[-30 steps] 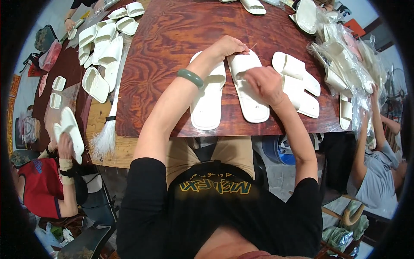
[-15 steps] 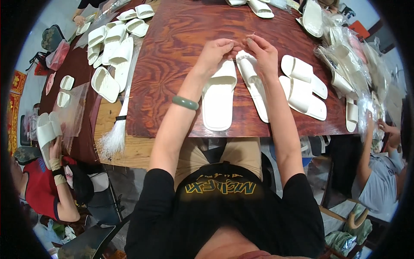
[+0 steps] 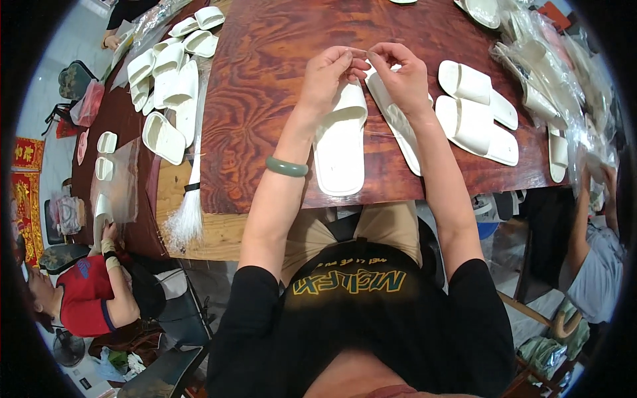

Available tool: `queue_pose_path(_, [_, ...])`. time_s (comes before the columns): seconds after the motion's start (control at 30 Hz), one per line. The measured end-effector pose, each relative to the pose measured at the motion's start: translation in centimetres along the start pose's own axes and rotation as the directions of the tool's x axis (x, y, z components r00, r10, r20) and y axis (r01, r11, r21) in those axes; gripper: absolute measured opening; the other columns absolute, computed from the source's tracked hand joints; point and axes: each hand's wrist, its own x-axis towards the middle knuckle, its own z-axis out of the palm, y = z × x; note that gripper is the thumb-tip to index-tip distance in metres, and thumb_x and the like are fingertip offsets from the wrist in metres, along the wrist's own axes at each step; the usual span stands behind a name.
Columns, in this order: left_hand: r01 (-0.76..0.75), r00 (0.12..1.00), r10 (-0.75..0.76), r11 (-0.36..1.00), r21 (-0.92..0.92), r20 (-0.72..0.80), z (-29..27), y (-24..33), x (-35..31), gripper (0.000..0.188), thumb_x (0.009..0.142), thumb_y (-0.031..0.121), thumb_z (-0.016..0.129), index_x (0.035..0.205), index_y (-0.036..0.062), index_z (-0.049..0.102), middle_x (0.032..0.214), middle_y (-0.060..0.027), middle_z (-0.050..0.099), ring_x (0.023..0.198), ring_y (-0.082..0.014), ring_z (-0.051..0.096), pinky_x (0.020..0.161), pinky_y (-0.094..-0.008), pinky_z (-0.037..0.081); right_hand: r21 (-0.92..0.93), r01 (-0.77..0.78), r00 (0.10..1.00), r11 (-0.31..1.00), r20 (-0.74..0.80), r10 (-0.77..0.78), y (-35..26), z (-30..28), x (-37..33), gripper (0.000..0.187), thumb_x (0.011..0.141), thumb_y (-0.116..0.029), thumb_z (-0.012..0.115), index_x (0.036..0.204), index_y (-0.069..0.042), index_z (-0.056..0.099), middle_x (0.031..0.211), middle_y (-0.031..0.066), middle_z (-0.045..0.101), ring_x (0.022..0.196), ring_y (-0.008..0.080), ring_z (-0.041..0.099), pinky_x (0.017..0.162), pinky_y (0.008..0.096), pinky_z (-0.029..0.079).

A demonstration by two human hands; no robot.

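Two white slippers lie side by side on the dark wooden table (image 3: 265,99): the left slipper (image 3: 340,142) under my left wrist, the right slipper (image 3: 398,129) angled beside it. My left hand (image 3: 328,69) and my right hand (image 3: 398,73) meet above the slippers' far ends. Their fingertips are pinched together on a thin thread (image 3: 361,52) that is barely visible between them. A green bangle (image 3: 286,167) circles my left wrist.
Another pair of white slippers (image 3: 478,113) lies to the right, beside crumpled plastic bags (image 3: 557,86). Several more slippers (image 3: 169,73) are heaped at the far left, near a white brush (image 3: 189,205). A person in red (image 3: 86,298) sits lower left, and another person (image 3: 597,265) sits at the right.
My hands have left the slippers' straps and come together at the slippers' far ends, fingertips now pinching the thread. The slippers lie straighter in front of me.
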Motion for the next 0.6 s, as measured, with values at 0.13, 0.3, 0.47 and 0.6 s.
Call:
queue_pose_path(0.13, [0.023, 0.999, -0.024, 1.0, 0.004, 0.034, -0.02, 0.03, -0.08, 0.021, 0.098, 0.012, 0.045, 0.107, -0.0029, 0.057, 0.089, -0.0084, 0.063, 0.077, -0.0128, 0.06, 0.073, -0.0252, 0.05, -0.049, 0.051, 0.998, 0.998, 0.037, -0.049, -0.08, 0.08, -0.27, 0.01, 0.082, -0.007, 0.067, 0.09, -0.001, 0.067, 0.08, 0.0014, 0.065, 0.07, 0.0078, 0.055, 0.064, 0.0223, 0.045])
queue_pose_path(0.3, [0.037, 0.996, -0.038, 0.999, 0.003, 0.08, -0.04, 0.14, -0.17, 0.02, 0.098, 0.012, 0.044, 0.103, -0.0027, 0.057, 0.088, -0.0081, 0.062, 0.078, -0.0125, 0.058, 0.075, -0.0252, 0.049, -0.029, 0.055, 0.998, 0.998, 0.039, -0.054, -0.09, 0.24, -0.33, 0.01, 0.081, -0.006, 0.067, 0.09, -0.001, 0.067, 0.08, 0.0021, 0.065, 0.07, 0.0085, 0.056, 0.064, 0.0228, 0.045])
queue_pose_path(0.47, [0.026, 0.997, -0.027, 0.999, 0.025, 0.079, 0.02, 0.24, -0.26, 0.021, 0.098, 0.013, 0.044, 0.099, -0.0022, 0.057, 0.087, -0.0082, 0.062, 0.079, -0.0125, 0.058, 0.075, -0.0246, 0.049, -0.052, 0.059, 0.998, 0.997, 0.026, -0.058, -0.18, 0.22, -0.32, 0.011, 0.079, -0.008, 0.068, 0.088, -0.002, 0.067, 0.081, 0.0066, 0.064, 0.07, 0.0135, 0.06, 0.063, 0.0261, 0.048])
queue_pose_path(0.6, [0.06, 0.993, -0.065, 0.997, 0.051, 0.098, 0.1, 0.29, -0.27, 0.02, 0.098, 0.015, 0.045, 0.099, -0.0007, 0.058, 0.085, -0.0069, 0.063, 0.078, -0.0122, 0.059, 0.072, -0.0242, 0.048, -0.015, 0.03, 0.998, 0.999, 0.05, -0.029, -0.29, 0.19, -0.32, 0.011, 0.079, -0.009, 0.068, 0.088, -0.002, 0.067, 0.081, 0.0066, 0.065, 0.071, 0.0131, 0.06, 0.063, 0.0257, 0.048])
